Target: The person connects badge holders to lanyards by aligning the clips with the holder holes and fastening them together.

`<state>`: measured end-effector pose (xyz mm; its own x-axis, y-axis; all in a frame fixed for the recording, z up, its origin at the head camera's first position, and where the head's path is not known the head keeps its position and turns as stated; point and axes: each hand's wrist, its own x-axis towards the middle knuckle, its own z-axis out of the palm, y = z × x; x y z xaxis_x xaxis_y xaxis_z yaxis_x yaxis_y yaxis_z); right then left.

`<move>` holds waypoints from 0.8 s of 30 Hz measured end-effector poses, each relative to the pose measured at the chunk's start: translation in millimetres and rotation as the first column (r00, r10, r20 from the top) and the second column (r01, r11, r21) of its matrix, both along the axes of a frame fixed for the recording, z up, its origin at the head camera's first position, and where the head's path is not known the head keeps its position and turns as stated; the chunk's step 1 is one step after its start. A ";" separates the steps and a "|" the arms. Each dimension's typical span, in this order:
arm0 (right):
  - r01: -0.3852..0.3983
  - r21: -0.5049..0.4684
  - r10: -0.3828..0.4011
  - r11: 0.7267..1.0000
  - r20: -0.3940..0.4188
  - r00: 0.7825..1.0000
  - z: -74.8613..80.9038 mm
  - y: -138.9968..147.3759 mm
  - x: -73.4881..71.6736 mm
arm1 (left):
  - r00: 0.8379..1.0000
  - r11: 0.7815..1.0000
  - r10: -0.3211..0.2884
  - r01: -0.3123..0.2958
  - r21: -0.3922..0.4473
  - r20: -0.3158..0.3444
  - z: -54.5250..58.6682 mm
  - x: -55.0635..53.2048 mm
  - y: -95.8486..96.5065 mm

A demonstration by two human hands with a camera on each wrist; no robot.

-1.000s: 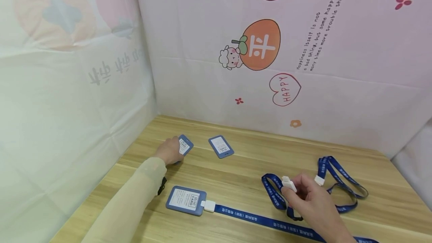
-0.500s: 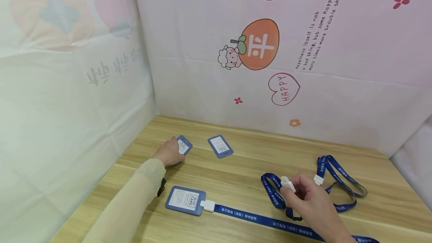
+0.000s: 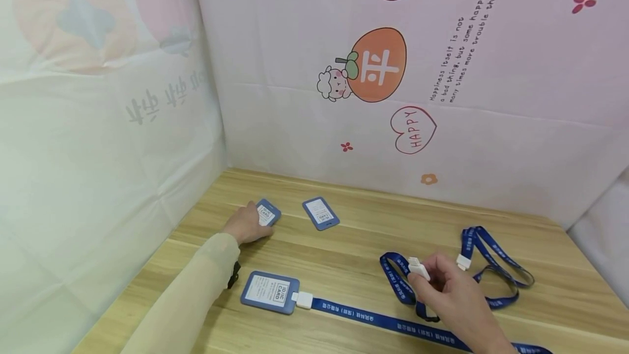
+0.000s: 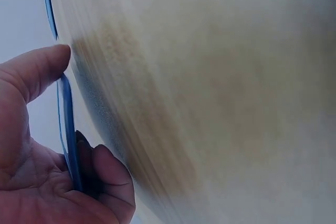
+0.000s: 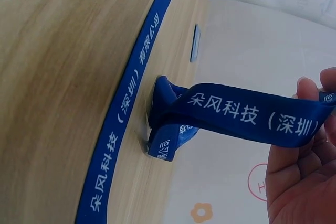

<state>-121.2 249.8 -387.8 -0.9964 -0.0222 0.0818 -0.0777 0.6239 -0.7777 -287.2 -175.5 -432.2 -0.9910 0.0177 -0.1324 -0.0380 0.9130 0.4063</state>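
Note:
At the far left of the table, my left hand (image 3: 244,224) grips a blue ID card holder (image 3: 266,212) with a white card in it. The left wrist view shows this card holder (image 4: 69,114) edge-on, thumb on one edge and fingers curled round the other; part of it is hidden by the hand. My right hand (image 3: 457,295) pinches the white plastic clip (image 3: 419,271) of a blue lanyard, above the table. From those fingers the lanyard (image 5: 236,113) hangs in a loop, its lower part on the wood.
A second card holder (image 3: 321,213) lies flat near the back. In front, another card holder (image 3: 270,291) is joined by a white clip (image 3: 304,300) to a stretched lanyard (image 3: 373,320). A further lanyard (image 3: 501,266) lies coiled at right. Printed cloth walls (image 3: 295,124) border the table.
My left hand has shifted very slightly toward me, with the card holder in its grip turning a little. The right hand and the clip stay where they were.

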 end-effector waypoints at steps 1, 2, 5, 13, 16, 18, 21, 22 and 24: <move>0.001 0.001 -0.001 1.000 0.003 1.000 -0.2 0.1 0.0 | 1.000 1.000 -0.002 0.002 0.004 -0.002 0.0 0.3 -0.3; 0.001 0.004 -0.001 1.000 0.005 1.000 -0.4 0.2 -0.1 | 1.000 1.000 -0.003 0.003 0.007 -0.004 0.1 0.7 -0.4; 0.003 0.016 -0.003 1.000 -0.003 1.000 -0.5 -0.1 0.0 | 1.000 1.000 -0.012 0.012 0.015 -0.018 1.2 1.5 -0.3; 0.014 0.031 -0.014 0.999 -0.004 1.000 0.3 -1.6 -0.2 | 0.998 0.999 -0.045 0.045 -0.003 -0.041 4.0 6.7 3.3; 0.017 0.013 -0.017 1.000 0.004 1.000 0.3 -1.9 -0.1 | 0.997 0.998 -0.055 0.054 -0.012 -0.056 5.3 8.2 5.7; 0.017 0.001 -0.017 1.000 0.008 1.000 0.4 -2.2 0.1 | 0.995 0.998 -0.066 0.065 -0.010 -0.072 6.7 9.3 7.9; 0.018 -0.012 -0.018 1.000 0.009 1.000 0.7 -2.8 0.2 | 0.991 0.997 -0.083 0.082 -0.014 -0.101 9.7 12.1 11.6; 0.018 -0.014 -0.018 1.000 0.009 1.000 0.7 -2.9 0.3 | 0.990 0.996 -0.090 0.089 -0.014 -0.109 10.6 13.4 12.9; 0.021 -0.015 -0.021 1.000 0.010 1.000 0.7 -3.0 0.3 | 0.986 0.994 -0.109 0.107 -0.023 -0.124 12.1 16.0 15.6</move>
<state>-120.9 246.8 -387.1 -0.9974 -0.0001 0.0720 -0.0569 0.6138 -0.7874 -271.2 -159.9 -420.2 -0.9922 0.1242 -0.0088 0.1112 0.9155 0.3866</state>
